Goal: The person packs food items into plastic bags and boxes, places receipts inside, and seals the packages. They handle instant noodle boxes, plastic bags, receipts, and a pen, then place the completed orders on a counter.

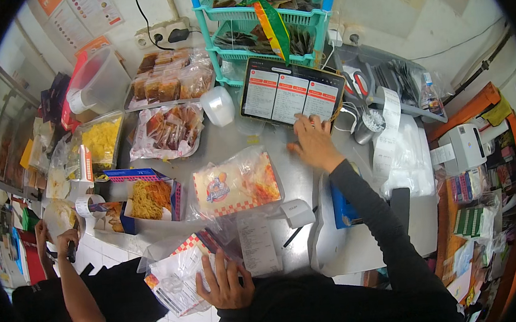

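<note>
The fingers of my right hand touch the lower edge of a tablet, which shows order panels with red bars. That hand holds nothing. At the table's front edge, my left hand lies with fingers apart against a plastic-bagged food box. Just right of it is a long printed receipt. A second bagged food box, cream with a checkered edge, rests on the steel table. A curled paper slip stands near its lower right corner.
To my left, a co-worker's hands hold a dark-handled utensil and a wrapped item. Nearby are an open box of noodles, a tray of yellow food and sauce packets. Scissors and a metal cup stand right of the tablet.
</note>
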Action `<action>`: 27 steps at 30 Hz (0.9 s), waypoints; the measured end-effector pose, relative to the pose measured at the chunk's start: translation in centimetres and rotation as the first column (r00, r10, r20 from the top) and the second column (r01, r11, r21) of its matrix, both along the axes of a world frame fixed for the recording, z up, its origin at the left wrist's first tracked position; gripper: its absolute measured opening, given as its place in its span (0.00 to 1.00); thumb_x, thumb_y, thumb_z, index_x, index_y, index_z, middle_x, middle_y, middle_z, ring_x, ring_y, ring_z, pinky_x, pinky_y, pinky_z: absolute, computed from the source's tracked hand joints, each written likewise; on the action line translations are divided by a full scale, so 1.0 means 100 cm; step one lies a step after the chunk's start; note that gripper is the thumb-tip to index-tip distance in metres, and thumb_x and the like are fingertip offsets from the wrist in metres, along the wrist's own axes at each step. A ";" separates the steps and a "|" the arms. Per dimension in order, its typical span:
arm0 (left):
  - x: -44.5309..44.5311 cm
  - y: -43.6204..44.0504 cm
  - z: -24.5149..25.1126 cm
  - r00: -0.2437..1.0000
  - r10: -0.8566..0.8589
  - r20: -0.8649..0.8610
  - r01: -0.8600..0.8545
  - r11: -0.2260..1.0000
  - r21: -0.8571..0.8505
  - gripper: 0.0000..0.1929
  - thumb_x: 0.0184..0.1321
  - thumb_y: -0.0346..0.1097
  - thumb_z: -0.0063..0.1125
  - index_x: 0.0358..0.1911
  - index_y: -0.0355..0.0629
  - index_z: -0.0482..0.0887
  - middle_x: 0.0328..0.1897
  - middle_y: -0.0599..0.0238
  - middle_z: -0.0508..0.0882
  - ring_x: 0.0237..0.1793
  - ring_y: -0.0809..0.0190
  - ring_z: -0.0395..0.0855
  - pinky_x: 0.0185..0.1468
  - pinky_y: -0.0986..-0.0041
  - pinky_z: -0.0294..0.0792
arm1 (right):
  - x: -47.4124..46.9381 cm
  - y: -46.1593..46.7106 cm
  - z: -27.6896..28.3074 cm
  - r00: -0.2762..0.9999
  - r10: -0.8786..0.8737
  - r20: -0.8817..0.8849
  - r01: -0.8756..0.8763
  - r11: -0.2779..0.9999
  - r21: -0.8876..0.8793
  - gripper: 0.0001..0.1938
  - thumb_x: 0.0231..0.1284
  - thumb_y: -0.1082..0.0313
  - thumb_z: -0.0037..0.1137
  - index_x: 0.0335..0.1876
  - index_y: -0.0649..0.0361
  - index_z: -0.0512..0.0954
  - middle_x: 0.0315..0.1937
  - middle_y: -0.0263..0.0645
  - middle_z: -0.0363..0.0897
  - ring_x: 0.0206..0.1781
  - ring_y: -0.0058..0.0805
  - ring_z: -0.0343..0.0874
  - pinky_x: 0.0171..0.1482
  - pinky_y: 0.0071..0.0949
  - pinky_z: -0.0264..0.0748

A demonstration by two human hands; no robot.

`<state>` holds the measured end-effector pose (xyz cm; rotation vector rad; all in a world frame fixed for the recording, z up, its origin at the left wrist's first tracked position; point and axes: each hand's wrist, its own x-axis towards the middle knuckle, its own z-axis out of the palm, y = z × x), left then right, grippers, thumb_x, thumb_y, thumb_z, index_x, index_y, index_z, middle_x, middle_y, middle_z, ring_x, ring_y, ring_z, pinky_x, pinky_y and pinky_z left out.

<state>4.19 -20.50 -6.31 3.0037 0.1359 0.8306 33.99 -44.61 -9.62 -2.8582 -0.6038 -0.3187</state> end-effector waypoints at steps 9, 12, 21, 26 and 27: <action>0.000 0.001 -0.002 1.000 -0.014 0.010 0.013 1.000 0.013 0.14 0.49 0.32 0.63 0.41 0.49 0.80 0.62 0.64 0.82 0.70 0.48 0.73 0.69 0.50 0.54 | 0.031 -0.018 0.018 0.985 -0.077 0.157 0.074 0.997 0.027 0.23 0.55 0.53 0.67 0.48 0.58 0.70 0.71 0.43 0.62 0.64 0.47 0.61 0.59 0.48 0.56; -0.001 0.003 -0.003 1.000 -0.020 0.015 0.019 1.000 0.021 0.15 0.50 0.33 0.63 0.43 0.49 0.80 0.62 0.64 0.82 0.70 0.48 0.73 0.69 0.50 0.53 | 0.020 -0.012 0.014 0.997 -0.007 0.074 0.006 1.000 0.017 0.27 0.55 0.55 0.67 0.55 0.60 0.69 0.72 0.44 0.60 0.65 0.48 0.61 0.59 0.49 0.56; -0.003 0.003 -0.002 1.000 -0.006 -0.013 0.006 1.000 0.015 0.13 0.52 0.35 0.63 0.43 0.50 0.81 0.63 0.66 0.82 0.70 0.50 0.73 0.70 0.50 0.53 | 0.008 0.000 0.005 0.999 0.039 0.011 -0.038 0.998 -0.055 0.29 0.53 0.56 0.69 0.57 0.62 0.70 0.73 0.44 0.58 0.66 0.48 0.61 0.60 0.49 0.58; -0.002 0.002 -0.001 1.000 0.001 -0.004 -0.001 1.000 0.019 0.12 0.53 0.35 0.62 0.42 0.50 0.82 0.62 0.67 0.83 0.69 0.50 0.74 0.71 0.52 0.53 | 0.016 -0.007 0.002 0.996 -0.024 0.083 0.025 1.000 -0.005 0.23 0.54 0.56 0.68 0.47 0.57 0.69 0.76 0.44 0.54 0.66 0.49 0.60 0.59 0.50 0.57; -0.002 0.002 -0.001 1.000 -0.002 -0.004 0.002 1.000 0.025 0.12 0.53 0.35 0.62 0.42 0.50 0.82 0.62 0.67 0.83 0.69 0.50 0.74 0.71 0.52 0.53 | 0.017 -0.008 0.001 0.996 -0.032 0.081 0.034 0.999 -0.024 0.23 0.54 0.56 0.68 0.47 0.57 0.70 0.77 0.44 0.53 0.65 0.49 0.60 0.59 0.49 0.57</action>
